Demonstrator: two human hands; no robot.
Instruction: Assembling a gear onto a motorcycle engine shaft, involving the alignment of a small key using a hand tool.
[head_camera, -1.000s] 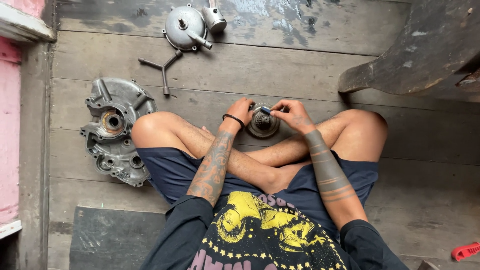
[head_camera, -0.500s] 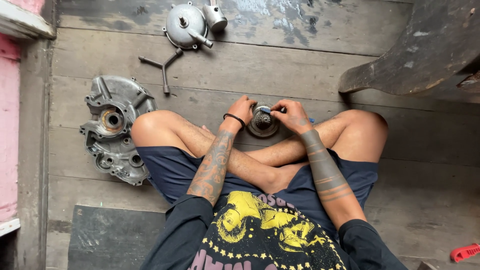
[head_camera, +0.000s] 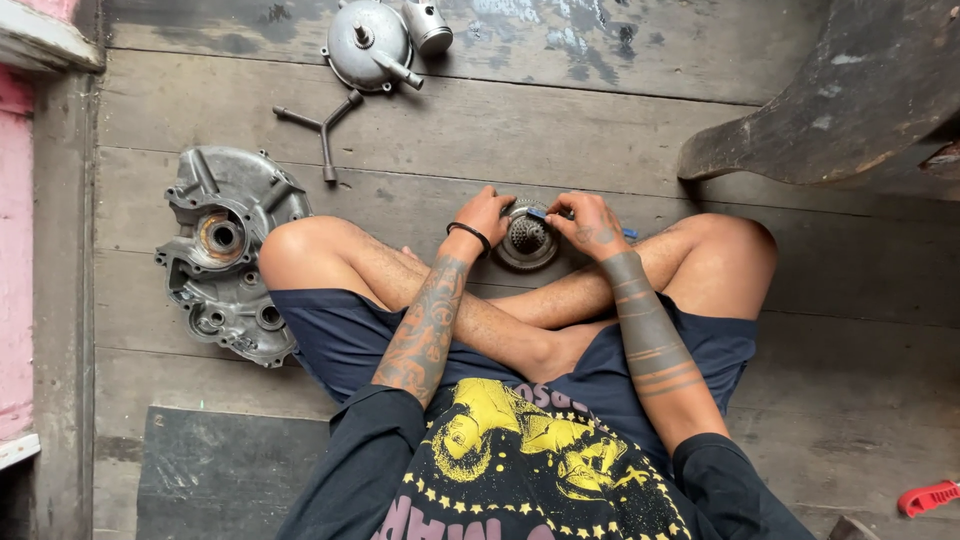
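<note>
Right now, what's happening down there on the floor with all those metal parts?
A person sits cross-legged on a wooden plank floor, working on a round toothed metal part set in front of the crossed legs. The left hand steadies its rim, while the right hand holds a small blue-handled tool against its top. A grey engine casing lies beside the left knee. Farther out lie a three-armed wrench and a round metal cover.

The right hand (head_camera: 592, 226) is now turned a little more over the round gear part (head_camera: 527, 238), and its fingers press a thin blue tool (head_camera: 548, 213) at about 1 o'clock of the part. Earlier this tool is hardly visible. The left hand (head_camera: 487, 214) sits slightly nearer at 9 o'clock.
</note>
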